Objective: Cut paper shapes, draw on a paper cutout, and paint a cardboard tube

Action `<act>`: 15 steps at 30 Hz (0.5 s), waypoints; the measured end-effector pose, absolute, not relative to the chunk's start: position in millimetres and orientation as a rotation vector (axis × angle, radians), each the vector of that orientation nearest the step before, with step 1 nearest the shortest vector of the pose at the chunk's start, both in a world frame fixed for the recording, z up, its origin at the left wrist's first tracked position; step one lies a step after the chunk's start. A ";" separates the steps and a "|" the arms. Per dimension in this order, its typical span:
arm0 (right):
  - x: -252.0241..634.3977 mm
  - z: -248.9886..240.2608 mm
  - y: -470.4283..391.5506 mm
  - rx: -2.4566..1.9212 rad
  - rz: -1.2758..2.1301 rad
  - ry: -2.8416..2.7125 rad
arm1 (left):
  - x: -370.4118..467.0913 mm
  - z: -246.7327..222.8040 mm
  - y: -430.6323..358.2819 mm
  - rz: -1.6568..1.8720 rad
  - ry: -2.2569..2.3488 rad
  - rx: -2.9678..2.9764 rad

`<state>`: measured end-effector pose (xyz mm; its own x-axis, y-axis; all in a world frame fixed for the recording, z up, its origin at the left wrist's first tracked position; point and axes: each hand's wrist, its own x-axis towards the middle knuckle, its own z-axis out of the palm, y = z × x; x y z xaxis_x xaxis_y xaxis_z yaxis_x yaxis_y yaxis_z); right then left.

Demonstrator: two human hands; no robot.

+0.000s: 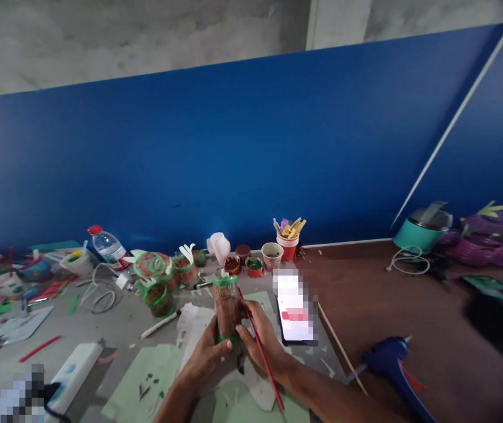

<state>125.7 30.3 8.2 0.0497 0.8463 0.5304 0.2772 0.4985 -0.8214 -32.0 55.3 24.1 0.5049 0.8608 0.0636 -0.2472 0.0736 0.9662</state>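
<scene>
Upright between my two hands is a brown-painted cylinder with green rims at top and bottom. My left hand wraps its lower left side, thumb near the base. On the other side, my right hand grips it too, and a slim red paintbrush runs slantwise through that hand, handle pointing down toward me. Beneath them lie white paper scraps and pale green paper. Similar brown pieces with green rims stand to the left, several bearing pale leaf-like tips.
Paint cups and a red-white cup of tools line the back. A phone lies right of my hands, beside a thin wooden stick. Farther right is a blue glue gun. At left are a water bottle and white power strip.
</scene>
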 end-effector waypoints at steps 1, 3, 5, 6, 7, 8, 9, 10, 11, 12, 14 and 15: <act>126.0 9.7 29.9 -1.025 0.568 -1.518 | -31.6 24.0 55.2 0.927 0.637 1.223; 126.5 12.0 29.7 -1.033 0.559 -1.531 | -31.0 23.0 55.7 0.944 0.665 1.209; 126.6 13.2 29.7 -1.032 0.550 -1.530 | -30.7 21.6 56.4 0.962 0.697 1.186; 126.5 13.4 29.7 -1.029 0.544 -1.529 | -30.6 21.2 56.7 0.967 0.705 1.177; 126.4 13.5 29.6 -1.026 0.539 -1.529 | -30.6 21.0 56.9 0.969 0.709 1.174; 126.3 13.6 29.4 -1.026 0.536 -1.531 | -30.6 21.2 57.0 0.969 0.712 1.174; 126.2 13.5 29.1 -1.028 0.534 -1.533 | -30.6 21.5 57.0 0.966 0.714 1.172; 126.2 13.5 28.8 -1.030 0.531 -1.533 | -30.5 22.0 56.9 0.961 0.719 1.167; 126.2 13.4 28.4 -1.033 0.530 -1.534 | -30.4 22.7 56.6 0.955 0.724 1.161; 126.2 13.3 28.1 -1.035 0.528 -1.535 | -30.3 23.4 56.4 0.949 0.726 1.153; 126.4 13.0 27.6 -1.038 0.523 -1.539 | -30.1 24.6 55.9 0.937 0.723 1.145; 126.4 12.9 27.4 -1.037 0.520 -1.542 | -30.1 25.1 55.7 0.934 0.721 1.146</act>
<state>126.4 27.4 12.9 0.0387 0.8325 0.5527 0.3282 0.5118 -0.7939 -30.1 55.7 25.1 0.4476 0.8941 -0.0126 -0.2381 0.1327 0.9621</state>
